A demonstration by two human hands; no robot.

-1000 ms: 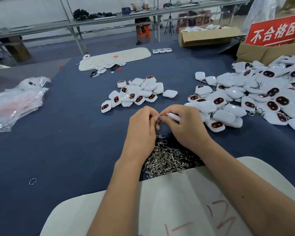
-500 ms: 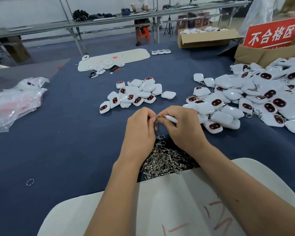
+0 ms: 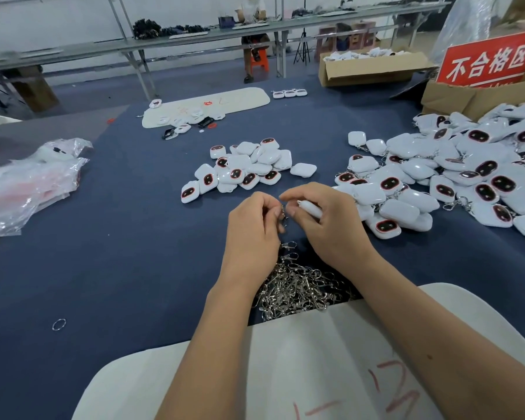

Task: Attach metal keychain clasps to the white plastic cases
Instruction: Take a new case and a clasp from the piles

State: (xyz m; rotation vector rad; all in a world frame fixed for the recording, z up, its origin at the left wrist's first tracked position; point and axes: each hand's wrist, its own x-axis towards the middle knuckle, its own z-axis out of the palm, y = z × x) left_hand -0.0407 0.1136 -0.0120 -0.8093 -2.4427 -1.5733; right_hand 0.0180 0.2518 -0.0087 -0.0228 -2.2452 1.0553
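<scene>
Clasp (image 3: 283, 211), thin shiny metal, is hanging pinched between left hand (image 3: 253, 228) fingertips; right hand (image 3: 328, 225) is curling round a smooth white case (image 3: 310, 208), above a tangled clasp heap (image 3: 297, 287).

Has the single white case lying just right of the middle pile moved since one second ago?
No. The single white case still lies just right of the middle pile, with the same small gap between them.

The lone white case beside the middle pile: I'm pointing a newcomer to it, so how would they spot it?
Find the small pile of white plastic cases mid-table on the blue cloth. At its right edge lies one plain white square case, apart, no dark oval showing.
</scene>
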